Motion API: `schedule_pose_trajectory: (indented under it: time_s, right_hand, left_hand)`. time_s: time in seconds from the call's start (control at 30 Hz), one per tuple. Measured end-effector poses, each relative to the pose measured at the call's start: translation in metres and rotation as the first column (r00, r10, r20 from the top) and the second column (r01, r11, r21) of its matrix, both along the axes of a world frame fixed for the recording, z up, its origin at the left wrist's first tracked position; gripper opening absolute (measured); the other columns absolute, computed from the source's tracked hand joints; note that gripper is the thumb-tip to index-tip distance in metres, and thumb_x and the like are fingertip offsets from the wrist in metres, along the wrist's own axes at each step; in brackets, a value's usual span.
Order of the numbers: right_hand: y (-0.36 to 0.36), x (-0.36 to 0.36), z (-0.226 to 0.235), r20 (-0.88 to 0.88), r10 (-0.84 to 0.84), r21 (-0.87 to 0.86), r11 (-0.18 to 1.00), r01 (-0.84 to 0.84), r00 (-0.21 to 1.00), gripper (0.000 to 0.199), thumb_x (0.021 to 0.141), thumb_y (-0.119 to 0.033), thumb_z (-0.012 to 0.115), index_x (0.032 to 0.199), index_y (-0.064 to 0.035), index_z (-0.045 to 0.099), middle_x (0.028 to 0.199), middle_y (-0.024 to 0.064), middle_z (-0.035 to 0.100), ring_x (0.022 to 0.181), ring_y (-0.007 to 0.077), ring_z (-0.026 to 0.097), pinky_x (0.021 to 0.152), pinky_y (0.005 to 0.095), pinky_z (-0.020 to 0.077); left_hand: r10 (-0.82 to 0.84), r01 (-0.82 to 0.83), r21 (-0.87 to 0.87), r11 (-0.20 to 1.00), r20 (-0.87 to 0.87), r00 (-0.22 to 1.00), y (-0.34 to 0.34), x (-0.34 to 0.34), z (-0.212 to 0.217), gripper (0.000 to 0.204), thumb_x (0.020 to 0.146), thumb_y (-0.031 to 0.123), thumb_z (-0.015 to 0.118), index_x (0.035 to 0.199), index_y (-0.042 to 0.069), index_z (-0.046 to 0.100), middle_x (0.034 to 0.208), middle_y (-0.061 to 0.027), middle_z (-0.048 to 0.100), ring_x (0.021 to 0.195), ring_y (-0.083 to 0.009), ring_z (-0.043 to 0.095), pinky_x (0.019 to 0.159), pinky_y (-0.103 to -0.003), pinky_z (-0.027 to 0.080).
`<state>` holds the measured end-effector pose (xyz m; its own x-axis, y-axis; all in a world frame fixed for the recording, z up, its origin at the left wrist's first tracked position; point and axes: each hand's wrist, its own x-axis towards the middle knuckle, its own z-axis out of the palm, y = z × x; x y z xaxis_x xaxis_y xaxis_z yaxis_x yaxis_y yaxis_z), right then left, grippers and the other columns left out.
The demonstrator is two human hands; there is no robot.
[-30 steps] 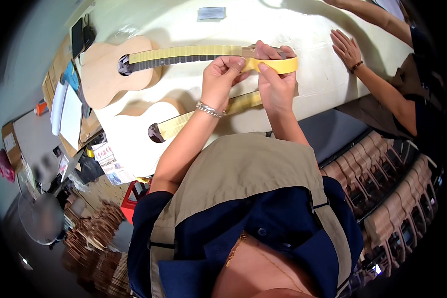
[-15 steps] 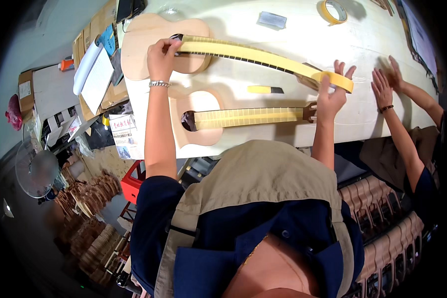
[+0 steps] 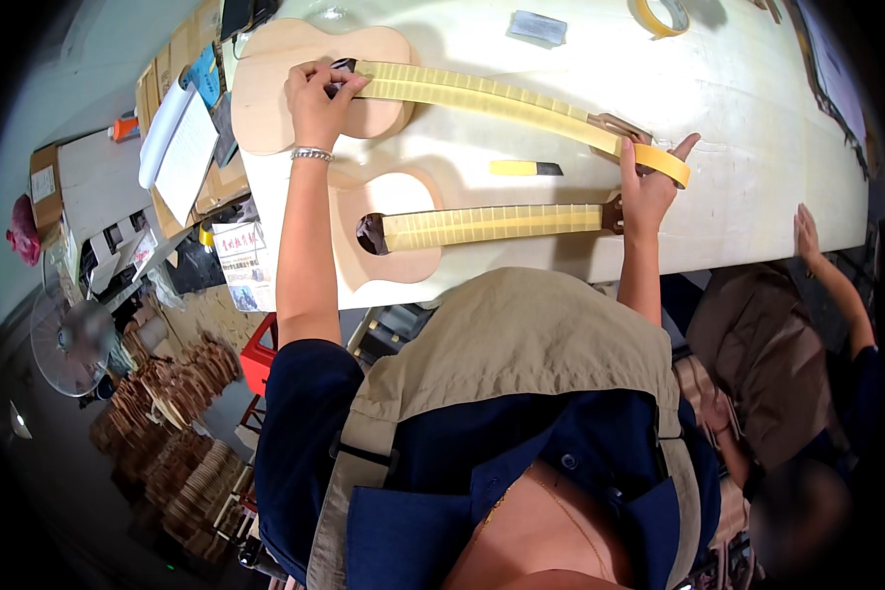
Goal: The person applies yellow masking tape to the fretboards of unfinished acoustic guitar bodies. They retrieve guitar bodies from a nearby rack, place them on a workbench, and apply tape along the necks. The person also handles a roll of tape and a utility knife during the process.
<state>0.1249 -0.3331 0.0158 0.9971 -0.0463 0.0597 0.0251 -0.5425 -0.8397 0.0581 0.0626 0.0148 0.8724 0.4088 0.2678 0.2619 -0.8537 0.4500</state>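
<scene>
Two unfinished pale wooden ukuleles lie on the white table, necks pointing right. On the far ukulele (image 3: pixel 270 84), a strip of yellow masking tape (image 3: pixel 482 98) stretches along the neck between my hands. My left hand (image 3: pixel 317 106), fingers bent together, pins the strip's end beside the sound hole. Closed around the masking tape roll (image 3: pixel 671 163) near the headstock is my right hand (image 3: pixel 649 202), one finger pointing out. Nearer me, the second ukulele (image 3: pixel 413 264) has its fretboard (image 3: pixel 497 226) covered in yellow tape. A yellow-and-black utility knife (image 3: pixel 526 168) lies between them.
A grey block (image 3: pixel 537 28) and another tape roll (image 3: pixel 647 18) lie at the far side. Papers (image 3: pixel 189 162) and cardboard clutter the left, above a fan (image 3: pixel 72 334). A co-worker's hand (image 3: pixel 806 231) rests at the table's right edge. Stacked wooden parts (image 3: pixel 182 462) stand lower left.
The tape strip has come lower toward the far neck, and my right hand with the roll has shifted slightly left. The co-worker's hands have drawn back from the table, one staying at its edge.
</scene>
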Motion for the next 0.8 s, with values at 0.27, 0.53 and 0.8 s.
schedule_pose_trajectory:
  time_s: [0.27, 0.53, 0.8]
  right_hand:
    - [0.002, 0.003, 0.000, -0.042, -0.101, -0.184, 0.979, 0.092, 0.994, 0.096, 0.079, -0.026, 0.069, 0.141, 0.0067, 0.004, 0.075, 0.0071, 0.061, 0.068, 0.0149, 0.057, 0.064, 0.0263, 0.0468]
    - [0.004, 0.006, -0.011, 0.089, -0.061, -0.455, 0.886, 0.095, 0.994, 0.095, 0.075, -0.037, 0.069, 0.139, 0.0097, 0.016, 0.062, 0.0061, 0.059, 0.056, 0.0213, 0.058, 0.052, 0.0311, 0.0483]
    - [0.005, 0.007, -0.021, 0.160, 0.003, -0.277, 0.960, 0.042, 0.987, 0.078, 0.086, -0.033, 0.057, 0.137, 0.0128, 0.019, 0.085, 0.0162, 0.061, 0.088, 0.0310, 0.056, 0.083, 0.0392, 0.0407]
  left_hand:
    - [-0.176, 0.268, 0.368, 0.890, -0.265, 0.948, -0.042, -0.027, 0.009, 0.067, 0.081, 0.032, 0.062, 0.137, 0.010, 0.035, 0.140, -0.0056, 0.038, 0.132, -0.0275, 0.030, 0.103, -0.060, 0.019]
    - [-0.185, 0.319, 0.345, 0.882, -0.370, 0.911, -0.082, -0.026, 0.006, 0.088, 0.080, 0.061, 0.049, 0.146, 0.013, 0.015, 0.152, -0.0050, 0.010, 0.141, -0.0241, 0.005, 0.101, -0.068, -0.002]
    - [-0.842, 0.840, -0.055, 0.540, -0.027, 0.539, -0.226, 0.029, 0.003, 0.049, 0.077, 0.027, 0.065, 0.120, 0.011, 0.049, 0.136, -0.0085, 0.040, 0.124, -0.0260, 0.038, 0.095, -0.043, 0.037]
